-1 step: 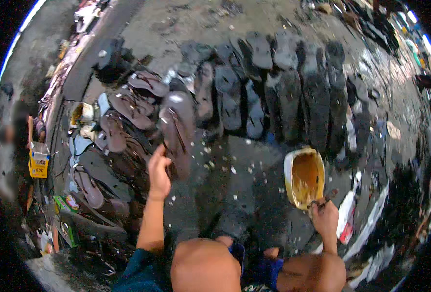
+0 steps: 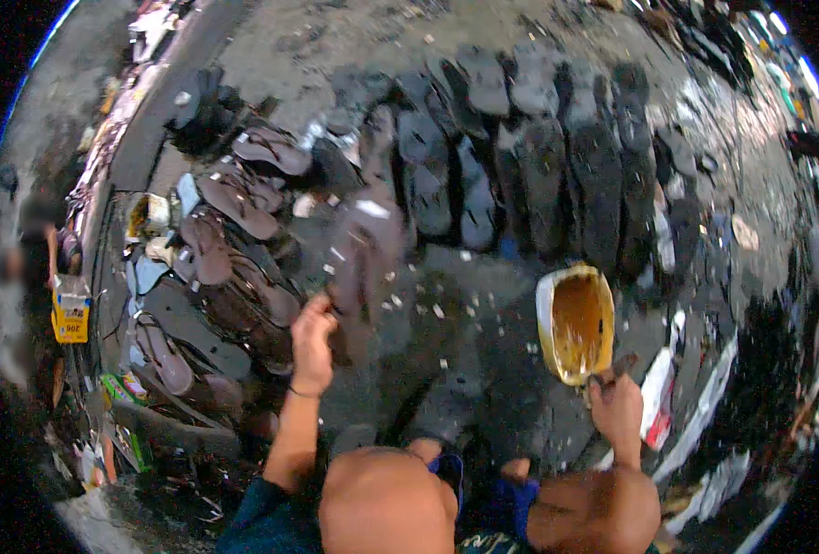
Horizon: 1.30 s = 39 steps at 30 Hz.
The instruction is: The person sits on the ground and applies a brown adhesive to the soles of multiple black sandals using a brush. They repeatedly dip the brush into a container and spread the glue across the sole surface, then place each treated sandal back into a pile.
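Note:
My left hand (image 2: 312, 342) is closed on the near end of a brown flip-flop (image 2: 363, 263), which is blurred by motion and held above the dark ground. A white patch shows on its far end. My right hand (image 2: 615, 402) is closed at the near rim of a cut-open, pale yellow container (image 2: 546, 319) with amber-brown liquid inside. Its fingers grip a short dark handle (image 2: 624, 366); what that belongs to is hidden. Left of my left hand lie several brown flip-flops (image 2: 240, 209), some overlapping. Beyond both hands, dark soles (image 2: 425, 175) stand in close rows.
A person's hand (image 2: 54, 258) is by a yellow box (image 2: 70, 314) at the far left. A white-and-red packet (image 2: 656, 406) lies right of my right hand. Small pale scraps litter the ground between my hands. A green-and-white packet (image 2: 118, 388) lies at the lower left.
My left hand has moved slightly right with the brown flip-flop, away from the pile. My right hand stays at the container's rim. The whole view has shifted a little.

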### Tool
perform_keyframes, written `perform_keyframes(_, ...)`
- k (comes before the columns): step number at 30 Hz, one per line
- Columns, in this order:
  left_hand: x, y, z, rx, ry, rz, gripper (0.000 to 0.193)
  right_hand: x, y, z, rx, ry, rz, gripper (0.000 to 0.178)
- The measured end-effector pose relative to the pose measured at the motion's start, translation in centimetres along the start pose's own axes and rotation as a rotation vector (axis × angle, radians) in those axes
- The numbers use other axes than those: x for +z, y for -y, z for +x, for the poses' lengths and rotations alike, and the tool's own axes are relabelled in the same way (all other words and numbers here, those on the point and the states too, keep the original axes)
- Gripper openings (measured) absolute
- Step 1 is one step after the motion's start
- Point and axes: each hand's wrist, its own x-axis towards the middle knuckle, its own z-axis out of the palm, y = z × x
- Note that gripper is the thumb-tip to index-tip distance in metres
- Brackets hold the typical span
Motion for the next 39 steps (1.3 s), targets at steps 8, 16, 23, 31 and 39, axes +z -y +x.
perform_keyframes(8, 3.9, 6.3, -7.9, 0.505, 0.041, 0.981, 0.031, -1.4, 0.5, -1.4, 0.045, 0.438, -0.122, 0.035)
perform_keyframes(16, 8.8, 7.2, -8.5, 0.492, 0.417, 0.959, 0.06, -0.1, 5.3, 0.2, -0.129, 0.191, 0.686, 0.033)
perform_keyframes(23, 14.5, 4.2, -1.9, -0.212, 0.303, -0.029, 0.055, 1.8, 12.2, 4.7, -0.379, -0.078, 0.933, 0.027)
perform_keyframes(31, 14.7, -0.5, -3.7, -0.483, 0.263, -0.526, 0.047, 1.4, 14.8, 5.5, -0.548, -0.166, 0.824, 0.022)
perform_keyframes(39, 16.1, 0.4, -3.3, -0.359, 0.315, -0.528, 0.047, 1.2, 14.7, 3.4, -0.655, -0.304, 0.844, 0.02)
